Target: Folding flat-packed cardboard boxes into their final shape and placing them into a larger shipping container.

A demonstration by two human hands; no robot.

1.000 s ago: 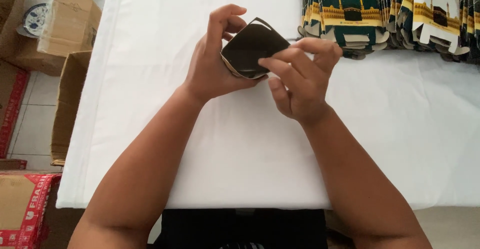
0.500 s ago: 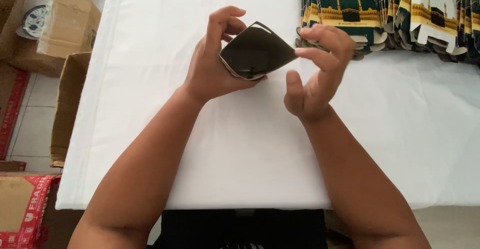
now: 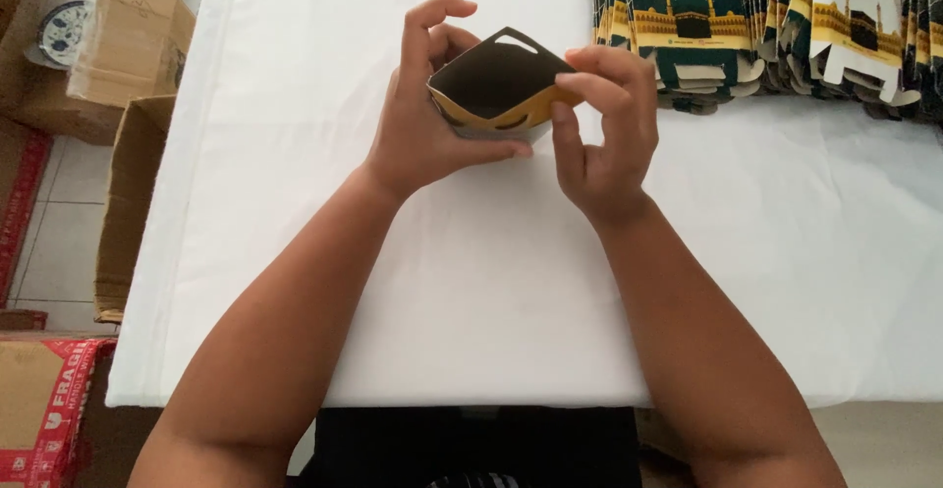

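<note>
Small carton (image 3: 496, 90) held opened-up above the desk (image 3: 491, 282), mid-width, toward the far edge. Dark inside, yellow-gold lower rim.

L hand (image 3: 427, 120): fingers wrapped round carton's left side, thumb along the bottom edge. R hand (image 3: 609, 125): fingertips pinched on carton's right corner, other fingers curled loose.

Stack of flat printed cartons (image 3: 766, 27) lies right of the held carton, near it. Brown cardboard boxes (image 3: 118, 46) on floor, left of desk.

Risk: thin card, so a hard pinch could crease the corner or collapse the walls. Bottom flaps prob. not locked; can't see underneath.
</note>
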